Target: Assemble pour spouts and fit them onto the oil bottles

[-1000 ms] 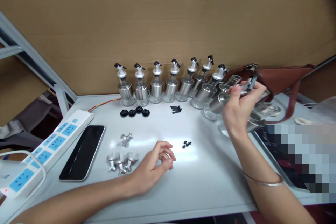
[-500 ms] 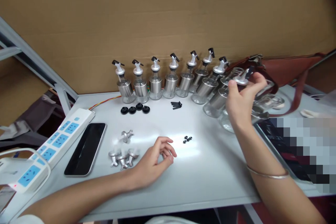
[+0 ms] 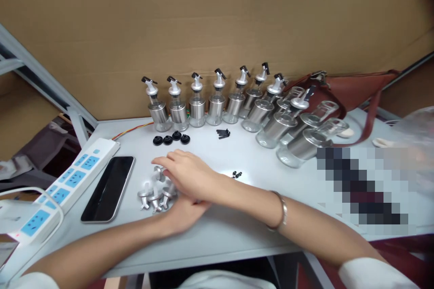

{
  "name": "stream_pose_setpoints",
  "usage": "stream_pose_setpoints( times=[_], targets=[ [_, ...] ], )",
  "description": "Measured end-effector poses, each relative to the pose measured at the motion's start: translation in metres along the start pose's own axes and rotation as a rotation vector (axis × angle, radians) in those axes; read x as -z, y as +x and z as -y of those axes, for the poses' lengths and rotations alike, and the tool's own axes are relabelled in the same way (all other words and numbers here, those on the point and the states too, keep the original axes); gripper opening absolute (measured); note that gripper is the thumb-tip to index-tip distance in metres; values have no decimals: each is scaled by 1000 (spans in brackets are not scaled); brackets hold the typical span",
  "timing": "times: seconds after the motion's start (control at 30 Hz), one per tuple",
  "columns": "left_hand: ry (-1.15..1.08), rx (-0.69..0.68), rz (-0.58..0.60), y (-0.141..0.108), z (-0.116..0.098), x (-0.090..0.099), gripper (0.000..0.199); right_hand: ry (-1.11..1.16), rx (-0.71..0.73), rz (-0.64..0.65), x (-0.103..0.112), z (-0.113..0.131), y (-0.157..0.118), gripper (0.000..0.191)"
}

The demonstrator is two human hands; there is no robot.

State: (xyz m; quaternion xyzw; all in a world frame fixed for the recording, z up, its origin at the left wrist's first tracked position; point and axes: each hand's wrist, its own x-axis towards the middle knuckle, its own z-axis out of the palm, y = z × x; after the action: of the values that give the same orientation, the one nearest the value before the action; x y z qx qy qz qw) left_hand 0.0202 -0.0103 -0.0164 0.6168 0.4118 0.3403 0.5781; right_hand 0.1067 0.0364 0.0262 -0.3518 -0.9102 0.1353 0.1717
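My right hand [image 3: 190, 174] reaches across over my left hand, its fingertips at a silver spout piece [image 3: 158, 173]. Whether the fingers grip that piece is hard to tell. Below it my left hand [image 3: 188, 212] rests low on the table, its fingers mostly hidden under the right hand and wrist. Several more silver spout pieces [image 3: 155, 201] lie just left of the hands. Four-lobed rows aside, black round caps [image 3: 167, 140] sit behind them. Thin black levers [image 3: 223, 133] and tiny black parts [image 3: 237, 174] lie farther right, the latter partly behind my right forearm.
Several glass bottles with steel sleeves [image 3: 197, 113] and spouts line the back of the table [image 3: 264, 244]. More bottles [image 3: 298, 149] stand at the right, near a brown bag [image 3: 359, 95]. A phone [image 3: 108, 189] and a power strip [image 3: 64, 189] lie at the left.
My right hand has left the spout on a right-hand bottle and moved left across my left hand to the silver pieces. That spout now sits on the bottle. The view has shifted slightly.
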Motion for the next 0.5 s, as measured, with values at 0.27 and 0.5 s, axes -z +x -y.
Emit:
stream_pose_setpoints(
  times=[0.27, 0.5],
  targets=[
    [82, 86, 93, 0, 4, 2, 16, -70, 54, 181, -3, -12, 31, 11],
    [-197, 13, 15, 4, 6, 0, 35, 201, 48, -393, 16, -46, -37, 18]
  ],
)
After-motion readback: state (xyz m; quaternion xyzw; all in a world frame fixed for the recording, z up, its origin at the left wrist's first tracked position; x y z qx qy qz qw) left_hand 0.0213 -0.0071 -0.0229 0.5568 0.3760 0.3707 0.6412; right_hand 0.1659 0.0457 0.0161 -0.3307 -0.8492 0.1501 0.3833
